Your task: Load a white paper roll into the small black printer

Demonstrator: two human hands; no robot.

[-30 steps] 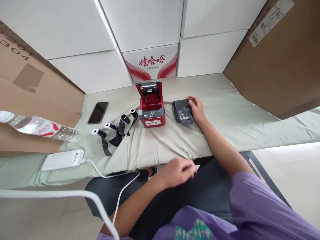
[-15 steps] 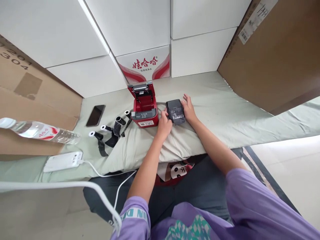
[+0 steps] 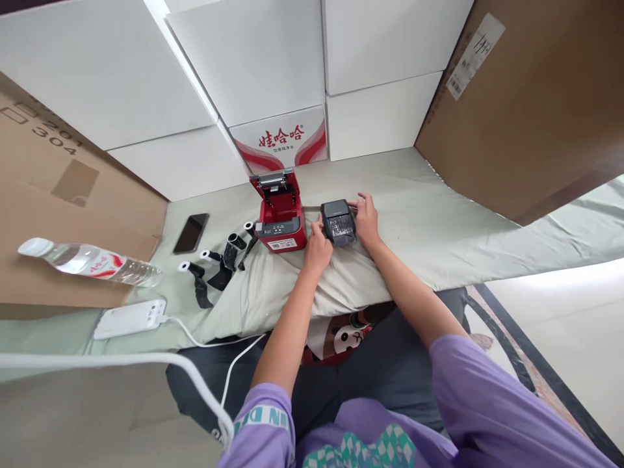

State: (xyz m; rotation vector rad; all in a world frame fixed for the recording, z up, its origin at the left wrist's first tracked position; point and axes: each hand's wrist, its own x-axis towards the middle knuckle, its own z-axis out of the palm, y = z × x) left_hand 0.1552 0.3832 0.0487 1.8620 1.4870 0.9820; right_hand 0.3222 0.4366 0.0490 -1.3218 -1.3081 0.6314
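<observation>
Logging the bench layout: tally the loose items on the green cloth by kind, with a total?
Printers: 2, red printer with lid open, black printer held between left hand and right hand
Ribbon rolls: 4
Phone: 1
Water bottle: 1, lying down
White charger block: 1, cable plugged in
Total: 9

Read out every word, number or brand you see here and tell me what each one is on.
"娃哈哈": red brand on the white carton behind the red printer; the small line under it is too blurred.
"201" and "304": cardboard box at left.
"IN D": partial letters on the purple sleeve.
Unreadable: shipping label on the brown box, water bottle label, red printer's sticker, black printer between both hands.
</observation>
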